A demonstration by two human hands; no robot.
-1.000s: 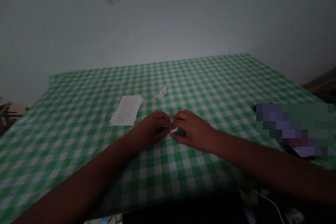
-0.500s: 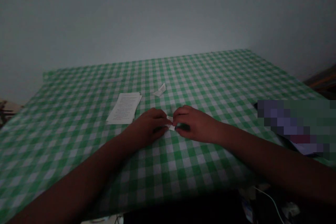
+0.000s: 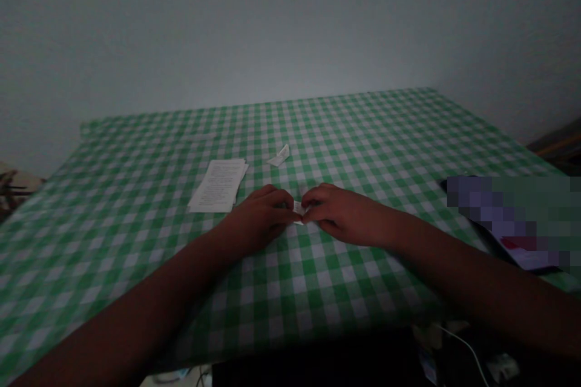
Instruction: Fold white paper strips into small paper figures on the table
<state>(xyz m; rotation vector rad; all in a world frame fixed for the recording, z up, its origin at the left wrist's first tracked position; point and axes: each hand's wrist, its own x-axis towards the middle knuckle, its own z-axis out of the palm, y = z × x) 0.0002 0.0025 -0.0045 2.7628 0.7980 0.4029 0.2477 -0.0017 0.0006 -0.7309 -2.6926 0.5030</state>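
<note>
My left hand and my right hand meet near the middle of the green-and-white gingham tablecloth. Between their fingertips they pinch a small piece of white paper, mostly hidden by my fingers. A stack of printed white sheets lies just beyond and to the left of my left hand. Farther ahead, a small folded paper scrap rests on the cloth, touching neither hand.
A pixelated, blurred patch covers a dark object at the cloth's right side. A white cable runs through dark clutter below the near edge. A pale wall rises behind the table.
The small paper now shows as a flatter strip between my fingertips, less bunched than before. My hands have drawn slightly apart, and the view has tilted a little.
</note>
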